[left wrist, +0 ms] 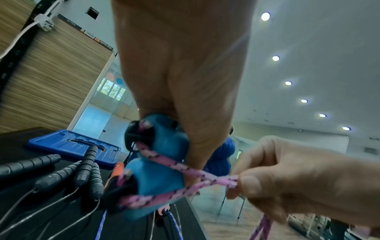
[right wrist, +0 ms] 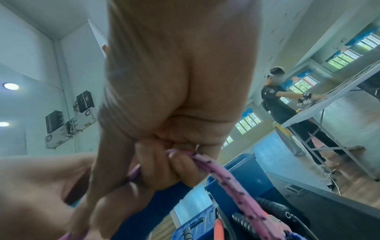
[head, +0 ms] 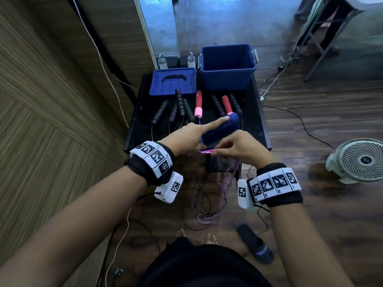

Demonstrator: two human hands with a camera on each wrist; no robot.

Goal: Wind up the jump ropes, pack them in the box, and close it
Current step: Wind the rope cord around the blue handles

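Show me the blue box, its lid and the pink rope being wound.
blue box [head: 226, 79], head view, front wall.
lid [head: 160, 84], head view, top panel left of handle.
pink rope [left wrist: 174, 164], left wrist view, strand across blue handles.

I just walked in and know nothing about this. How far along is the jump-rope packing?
Early days. Done: the lid is off and the blue box stands open, with no rope visible inside. In hand: the left hand grips the blue handles while the right hand pinches the pink rope. Left: the black and red ropes on the table, then closing.
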